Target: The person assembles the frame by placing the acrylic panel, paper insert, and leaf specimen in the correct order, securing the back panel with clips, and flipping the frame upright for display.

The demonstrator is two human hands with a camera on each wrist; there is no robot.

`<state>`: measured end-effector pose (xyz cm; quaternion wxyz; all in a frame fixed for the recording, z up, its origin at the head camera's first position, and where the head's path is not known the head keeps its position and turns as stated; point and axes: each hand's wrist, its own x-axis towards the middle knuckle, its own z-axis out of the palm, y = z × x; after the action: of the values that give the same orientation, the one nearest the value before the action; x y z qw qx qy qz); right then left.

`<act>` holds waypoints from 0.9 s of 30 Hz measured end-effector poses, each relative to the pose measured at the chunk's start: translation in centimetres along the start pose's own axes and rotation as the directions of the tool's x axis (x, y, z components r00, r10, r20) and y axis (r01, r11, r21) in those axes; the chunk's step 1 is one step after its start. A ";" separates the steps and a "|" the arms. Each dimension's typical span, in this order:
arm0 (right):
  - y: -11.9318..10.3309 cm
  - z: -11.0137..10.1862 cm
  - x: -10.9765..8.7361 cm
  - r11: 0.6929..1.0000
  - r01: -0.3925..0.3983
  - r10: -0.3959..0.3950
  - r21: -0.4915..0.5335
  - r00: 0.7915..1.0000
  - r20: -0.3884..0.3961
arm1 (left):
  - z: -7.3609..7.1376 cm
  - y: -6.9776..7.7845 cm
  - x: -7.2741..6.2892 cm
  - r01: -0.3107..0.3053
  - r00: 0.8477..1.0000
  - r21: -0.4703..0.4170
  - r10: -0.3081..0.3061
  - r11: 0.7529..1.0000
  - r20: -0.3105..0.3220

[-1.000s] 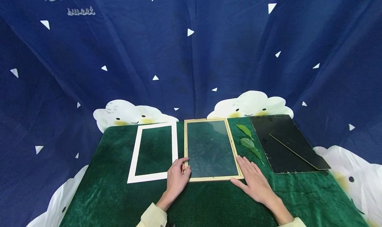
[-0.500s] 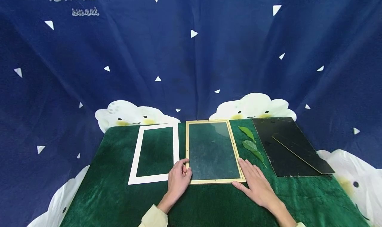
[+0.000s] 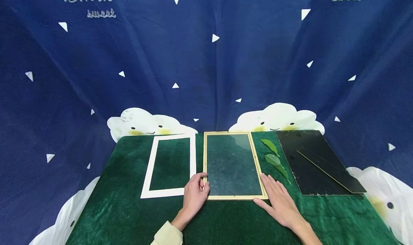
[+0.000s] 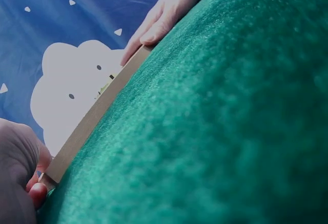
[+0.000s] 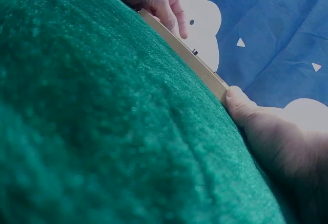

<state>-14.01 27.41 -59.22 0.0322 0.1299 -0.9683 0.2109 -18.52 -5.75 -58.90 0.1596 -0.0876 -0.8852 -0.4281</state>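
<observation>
A light wooden picture frame [image 3: 235,197] lies on the green cloth in the head view, with a clear pane [image 3: 230,166] inside it. My left hand [image 3: 195,196] grips its near left corner, fingers bent and fingertips on the left rail. Along the near right side, my right hand [image 3: 280,203] rests with straight fingers against the outer edge, thumb at the bottom corner. Both wrist views show the near side rail [image 4: 97,114] low on the cloth between the two hands. The left hand's lower fingers are partly hidden.
A white mat [image 3: 162,193] lies left of the frame, close to the left hand. Several green leaves [image 3: 271,145] lie to the right. Beyond them is a black backing board [image 3: 313,155] with a stand leg [image 3: 342,178]. A blue curtain [image 3: 206,58] hangs behind.
The head view has shifted, so everything sits slightly lower and further right. Both hands keep their places on the picture frame.
</observation>
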 end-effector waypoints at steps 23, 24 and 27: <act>0.0 0.2 -0.1 1.000 -0.008 0.008 0.007 1.000 -0.002 | -1.6 0.1 0.1 0.003 0.996 -0.028 -0.001 1.000 0.087; 0.0 0.1 -0.1 1.000 -0.007 0.007 0.007 1.000 -0.001 | -1.7 0.1 0.1 0.000 0.997 -0.035 0.003 0.999 0.076; -0.1 0.0 0.0 1.000 -0.008 0.009 0.014 1.000 -0.003 | -1.8 0.1 0.0 -0.009 0.998 -0.058 0.012 0.998 0.055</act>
<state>-13.95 27.34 -59.17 0.0317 0.1258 -0.9673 0.2181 -18.09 -7.16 -57.79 0.1348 -0.1085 -0.8761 -0.4501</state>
